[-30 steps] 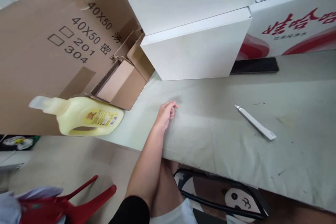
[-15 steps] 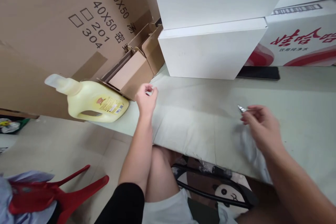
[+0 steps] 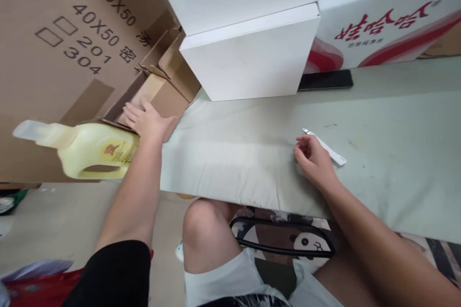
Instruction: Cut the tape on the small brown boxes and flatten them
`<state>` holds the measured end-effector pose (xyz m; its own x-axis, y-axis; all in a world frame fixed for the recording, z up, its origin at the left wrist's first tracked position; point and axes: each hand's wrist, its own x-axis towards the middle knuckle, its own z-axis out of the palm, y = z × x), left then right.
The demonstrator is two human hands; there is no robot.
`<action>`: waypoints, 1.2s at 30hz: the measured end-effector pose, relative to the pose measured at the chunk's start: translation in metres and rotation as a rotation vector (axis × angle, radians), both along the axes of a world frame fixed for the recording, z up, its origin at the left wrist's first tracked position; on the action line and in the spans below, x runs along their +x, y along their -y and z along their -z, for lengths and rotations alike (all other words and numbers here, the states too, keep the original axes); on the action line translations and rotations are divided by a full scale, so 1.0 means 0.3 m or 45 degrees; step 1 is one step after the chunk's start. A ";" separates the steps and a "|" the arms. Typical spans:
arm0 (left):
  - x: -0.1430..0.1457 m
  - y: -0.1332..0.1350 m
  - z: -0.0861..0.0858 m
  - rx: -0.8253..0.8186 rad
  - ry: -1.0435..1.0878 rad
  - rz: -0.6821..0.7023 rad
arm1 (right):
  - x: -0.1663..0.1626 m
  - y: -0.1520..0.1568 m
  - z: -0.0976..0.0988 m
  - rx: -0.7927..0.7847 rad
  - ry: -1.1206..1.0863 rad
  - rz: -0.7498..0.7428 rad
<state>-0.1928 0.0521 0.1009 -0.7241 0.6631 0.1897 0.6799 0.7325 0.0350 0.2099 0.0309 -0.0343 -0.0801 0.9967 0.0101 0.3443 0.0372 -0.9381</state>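
My left hand (image 3: pixel 149 120) is at the small open cardboard box (image 3: pixel 169 98) on the left, fingers spread over its inside. A pale yellow jug-shaped bottle (image 3: pixel 99 148) lies tilted beside that forearm, partly hidden by it. On the pale green tabletop (image 3: pixel 230 153), my right hand (image 3: pixel 315 158) rests with loosely curled fingers and nothing visible between them. Right behind it lies a slim white utility knife (image 3: pixel 334 154) with a metal tip; the hand covers part of its edge.
White boxes (image 3: pixel 252 60) stand at the back, next to a red-and-white printed carton (image 3: pixel 378 33). A black phone-like slab (image 3: pixel 326 80) lies before them. A large brown carton (image 3: pixel 43 86) rises at the left. A dark thread (image 3: pixel 330 125) lies on the table.
My left hand has moved left from above the table to the small cardboard box, and its fingers have spread. My right hand has let go of the knife, which now lies on the table.
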 end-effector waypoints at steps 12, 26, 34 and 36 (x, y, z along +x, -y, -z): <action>-0.025 0.032 -0.042 0.210 0.058 0.139 | -0.018 -0.016 -0.034 0.027 0.018 -0.026; 0.439 0.160 -0.038 0.252 0.042 1.245 | 0.037 -0.075 -0.044 0.281 -0.342 0.199; 0.569 0.179 -0.001 0.457 0.011 1.607 | 0.069 -0.110 -0.086 0.569 -0.399 0.119; 0.564 0.183 0.007 0.552 0.004 1.635 | 0.064 -0.109 -0.116 0.630 -0.431 0.059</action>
